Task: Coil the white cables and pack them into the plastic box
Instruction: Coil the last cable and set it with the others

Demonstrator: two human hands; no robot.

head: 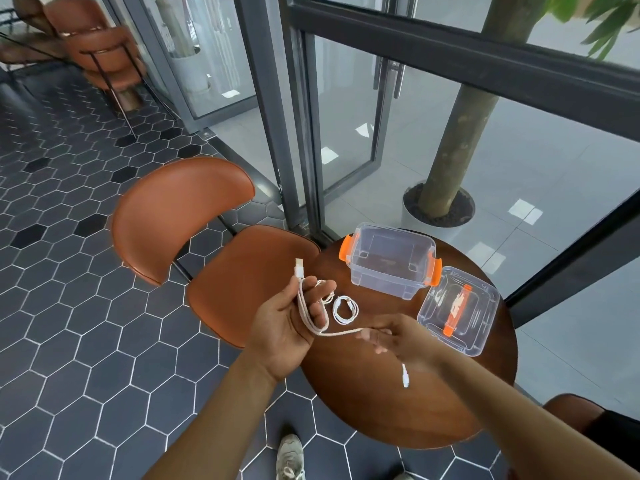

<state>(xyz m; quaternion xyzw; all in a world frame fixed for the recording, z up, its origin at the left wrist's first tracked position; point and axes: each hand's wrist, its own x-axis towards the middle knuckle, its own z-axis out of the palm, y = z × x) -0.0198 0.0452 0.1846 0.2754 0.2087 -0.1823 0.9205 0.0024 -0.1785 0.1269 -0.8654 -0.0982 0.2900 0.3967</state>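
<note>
Nearest, the small plug (pixel 405 375) of the white cable (pixel 341 333) hangs loose below the right grip (pixel 398 337), over the near part of the round wooden bench (pixel 381 410). The right grip is blurred, but its fingers look curled, pinching the cable's free run, which stretches sideways from it to the left grip (pixel 289 322). That one lies palm up, just off the bench's left edge, fingers curled round a few long loops of the cable. The loops run lengthwise away from the wrist, and the USB plug (pixel 299 269) stands out beyond the fingertips. So the uncoiled length lies to the right of the left grip, its long axis running across between the two, with only the short tail past the right one. I judge the next wrap calls for the right grip, the nearer to the slack, to carry it over the left palm. Just beyond the left fingertips a second cable (pixel 344 309) lies on the bench, coiled in a small ring. Farther off, beyond and to the right of both grips, the plastic box (pixel 391 259) stands open and looks empty, its lid (pixel 457 310) flat just beside it, nearer the right grip. A brown chair (pixel 180 209) stands beyond the left grip.
</note>
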